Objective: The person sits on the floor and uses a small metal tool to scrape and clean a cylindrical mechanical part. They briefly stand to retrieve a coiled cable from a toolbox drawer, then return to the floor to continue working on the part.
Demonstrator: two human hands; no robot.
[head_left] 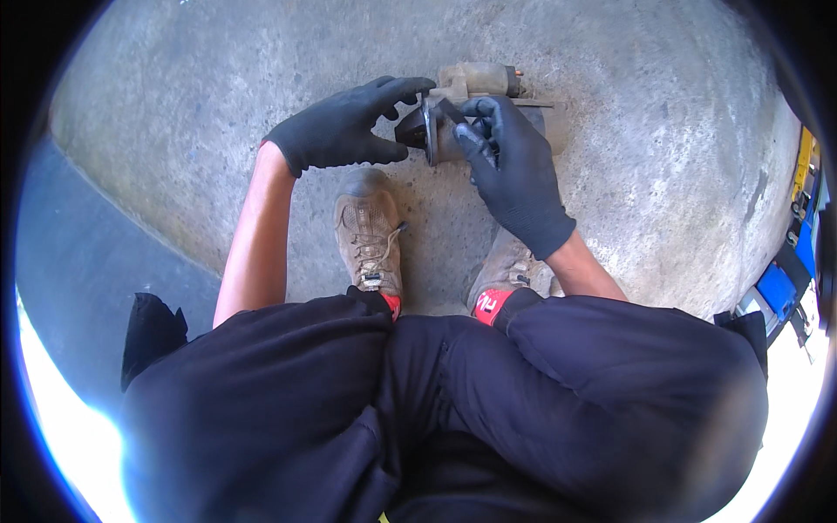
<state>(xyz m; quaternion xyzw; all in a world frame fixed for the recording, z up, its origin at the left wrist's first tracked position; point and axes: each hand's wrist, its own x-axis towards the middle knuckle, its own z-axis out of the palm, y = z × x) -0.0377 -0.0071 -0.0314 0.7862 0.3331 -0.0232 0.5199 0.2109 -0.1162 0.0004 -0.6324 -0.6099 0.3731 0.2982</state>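
Note:
A starter motor (446, 144) lies on the concrete in front of my shoes, its dark nose end toward the left. Its smaller solenoid cylinder (486, 79) sits along the far side, with a copper-coloured stud at the right end. My left hand (349, 126), in a black glove, is open with thumb and fingers spread around the nose end; contact is unclear. Over the motor body, my gloved right hand (514, 170) has thumb and index finger closed at a small dark piece (451, 111), whose kind I cannot make out. That hand hides part of the body.
Two worn brown work shoes (370, 235) stand on the grey concrete floor (663, 157), just nearer than the motor. Blue and yellow equipment (776, 288) lines the far right edge. A darker floor area (113, 235) lies at the left.

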